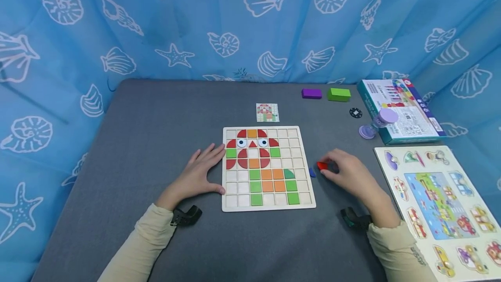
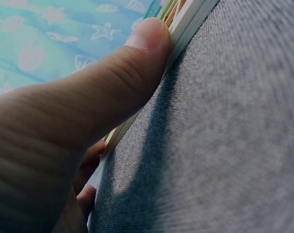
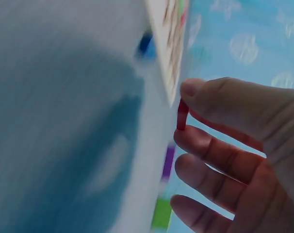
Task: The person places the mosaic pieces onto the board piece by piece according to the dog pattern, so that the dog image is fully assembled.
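A wooden grid board point(image 1: 242, 188) lies on the grey table, with red, orange, green and white tiles set in its squares, two of them printed with eyes. My left hand point(image 1: 200, 171) rests at the board's left edge, fingers spread and thumb point(image 2: 132, 63) against its side. Just off the right edge, my right hand point(image 1: 346, 171) pinches a small red tile point(image 3: 183, 114) between thumb and fingers. Beside it, close to the board's edge, lies a small blue tile point(image 1: 312, 172).
Behind the board lies a pattern card point(image 1: 268, 112). Farther right are a purple block point(image 1: 312, 94), a green block point(image 1: 339, 95), a black round disc point(image 1: 355, 112), a purple hourglass point(image 1: 377, 124) and a box point(image 1: 411, 116). A picture puzzle board point(image 1: 426, 162) borders my right arm.
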`<action>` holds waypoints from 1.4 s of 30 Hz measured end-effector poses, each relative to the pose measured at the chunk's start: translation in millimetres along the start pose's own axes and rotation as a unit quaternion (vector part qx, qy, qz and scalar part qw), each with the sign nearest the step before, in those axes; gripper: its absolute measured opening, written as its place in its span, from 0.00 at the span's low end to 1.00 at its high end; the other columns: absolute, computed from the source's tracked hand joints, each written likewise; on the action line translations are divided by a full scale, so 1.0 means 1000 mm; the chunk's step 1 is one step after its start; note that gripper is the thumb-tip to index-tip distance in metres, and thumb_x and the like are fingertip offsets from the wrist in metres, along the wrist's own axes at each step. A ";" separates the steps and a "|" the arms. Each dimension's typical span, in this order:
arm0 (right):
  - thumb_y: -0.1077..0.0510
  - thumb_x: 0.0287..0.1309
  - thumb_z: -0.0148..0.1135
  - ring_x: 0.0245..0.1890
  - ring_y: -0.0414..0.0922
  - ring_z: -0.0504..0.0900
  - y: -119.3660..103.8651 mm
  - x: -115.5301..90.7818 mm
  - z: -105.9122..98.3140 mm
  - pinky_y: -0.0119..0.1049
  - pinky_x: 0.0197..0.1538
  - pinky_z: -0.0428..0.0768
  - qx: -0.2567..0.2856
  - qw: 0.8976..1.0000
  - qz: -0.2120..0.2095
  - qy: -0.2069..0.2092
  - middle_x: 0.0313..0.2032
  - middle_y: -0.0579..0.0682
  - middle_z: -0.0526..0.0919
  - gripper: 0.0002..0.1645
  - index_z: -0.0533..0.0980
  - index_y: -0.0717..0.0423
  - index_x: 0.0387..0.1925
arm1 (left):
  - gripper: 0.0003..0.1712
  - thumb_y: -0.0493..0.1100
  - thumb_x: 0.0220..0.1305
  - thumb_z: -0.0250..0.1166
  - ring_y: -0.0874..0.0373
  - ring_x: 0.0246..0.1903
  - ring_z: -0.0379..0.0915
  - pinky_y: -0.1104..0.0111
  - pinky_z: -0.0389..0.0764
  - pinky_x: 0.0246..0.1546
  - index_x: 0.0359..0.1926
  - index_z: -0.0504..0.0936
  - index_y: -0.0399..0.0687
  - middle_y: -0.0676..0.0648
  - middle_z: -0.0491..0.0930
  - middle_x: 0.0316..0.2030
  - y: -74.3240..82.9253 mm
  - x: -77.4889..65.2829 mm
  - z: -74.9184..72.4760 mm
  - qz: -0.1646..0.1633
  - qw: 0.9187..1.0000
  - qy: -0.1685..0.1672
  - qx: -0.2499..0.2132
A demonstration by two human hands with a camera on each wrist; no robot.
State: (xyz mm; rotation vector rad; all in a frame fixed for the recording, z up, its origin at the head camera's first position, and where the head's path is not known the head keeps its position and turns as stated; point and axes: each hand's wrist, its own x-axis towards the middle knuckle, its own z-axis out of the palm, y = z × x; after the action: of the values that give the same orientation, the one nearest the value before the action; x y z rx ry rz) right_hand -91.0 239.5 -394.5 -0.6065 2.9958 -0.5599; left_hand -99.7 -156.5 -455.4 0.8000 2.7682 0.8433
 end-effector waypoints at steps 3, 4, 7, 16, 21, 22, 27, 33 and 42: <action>0.57 0.46 0.66 0.30 0.42 0.73 -0.023 0.019 0.007 0.37 0.34 0.72 -0.004 0.999 -0.030 -0.010 0.33 0.45 0.78 0.12 0.78 0.53 0.36 | 0.63 0.72 0.33 0.64 0.53 0.68 0.35 0.50 0.36 0.62 0.68 0.50 0.52 0.54 0.46 0.68 0.000 -0.001 0.000 0.001 1.000 0.002 -0.003; 0.56 0.46 0.67 0.30 0.42 0.73 -0.030 0.025 0.009 0.37 0.34 0.72 -0.004 0.999 -0.040 -0.015 0.33 0.45 0.78 0.12 0.78 0.53 0.36 | 0.63 0.72 0.33 0.65 0.53 0.68 0.35 0.50 0.36 0.62 0.68 0.50 0.52 0.54 0.46 0.68 0.000 -0.001 0.000 0.000 1.000 0.001 -0.004; 0.55 0.45 0.67 0.30 0.41 0.73 -0.047 0.040 0.018 0.36 0.35 0.73 -0.007 0.997 -0.071 -0.023 0.32 0.44 0.78 0.12 0.79 0.52 0.35 | 0.63 0.71 0.33 0.65 0.53 0.68 0.35 0.50 0.35 0.62 0.68 0.50 0.52 0.54 0.46 0.68 0.000 -0.001 0.001 -0.001 1.000 -0.001 -0.005; 0.54 0.45 0.67 0.30 0.38 0.73 -0.065 0.060 0.039 0.34 0.36 0.73 -0.030 0.994 -0.095 -0.047 0.30 0.43 0.79 0.10 0.81 0.50 0.33 | 0.63 0.72 0.33 0.65 0.53 0.68 0.33 0.50 0.35 0.62 0.68 0.48 0.53 0.55 0.45 0.68 0.001 0.001 0.002 0.000 1.000 -0.008 -0.001; 0.55 0.45 0.67 0.31 0.39 0.74 -0.066 0.062 0.042 0.35 0.37 0.74 -0.033 0.995 -0.092 -0.038 0.31 0.44 0.79 0.09 0.81 0.51 0.32 | 0.64 0.72 0.33 0.64 0.53 0.68 0.33 0.50 0.35 0.62 0.68 0.48 0.53 0.55 0.44 0.68 0.002 0.002 0.002 0.000 1.000 -0.006 0.006; 0.55 0.45 0.67 0.31 0.39 0.74 -0.066 0.063 0.042 0.35 0.37 0.74 -0.033 0.995 -0.091 -0.036 0.31 0.44 0.79 0.09 0.81 0.51 0.32 | 0.64 0.72 0.33 0.64 0.53 0.68 0.33 0.50 0.35 0.62 0.68 0.48 0.53 0.55 0.44 0.68 0.002 0.002 0.001 0.000 1.000 -0.007 0.006; 0.54 0.44 0.68 0.31 0.39 0.73 -0.067 0.065 0.043 0.35 0.36 0.74 -0.039 0.995 -0.086 -0.033 0.31 0.44 0.79 0.11 0.81 0.51 0.33 | 0.63 0.72 0.33 0.64 0.54 0.68 0.33 0.50 0.35 0.62 0.68 0.48 0.53 0.55 0.44 0.68 0.002 0.002 0.001 -0.003 1.000 -0.008 0.005; 0.51 0.47 0.66 0.31 0.40 0.73 -0.063 0.061 0.036 0.35 0.36 0.73 -0.026 0.996 -0.076 -0.035 0.33 0.45 0.78 0.13 0.80 0.50 0.36 | 0.64 0.72 0.33 0.65 0.54 0.68 0.33 0.50 0.35 0.62 0.68 0.48 0.53 0.55 0.44 0.68 0.001 0.002 0.001 -0.005 1.000 -0.007 0.005; 0.56 0.48 0.65 0.32 0.44 0.74 -0.028 0.024 0.003 0.41 0.35 0.72 -0.016 0.999 0.008 -0.029 0.36 0.49 0.78 0.16 0.78 0.55 0.40 | 0.63 0.72 0.33 0.65 0.52 0.68 0.34 0.49 0.36 0.61 0.68 0.49 0.52 0.54 0.45 0.68 0.000 0.000 -0.001 0.003 1.000 -0.001 -0.005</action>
State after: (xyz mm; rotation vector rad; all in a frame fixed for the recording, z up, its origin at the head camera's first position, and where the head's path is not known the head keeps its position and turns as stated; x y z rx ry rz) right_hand -102.5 205.6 -386.5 -0.5881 2.9581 -0.4861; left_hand -99.8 -157.2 -454.8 0.8086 2.7597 0.8569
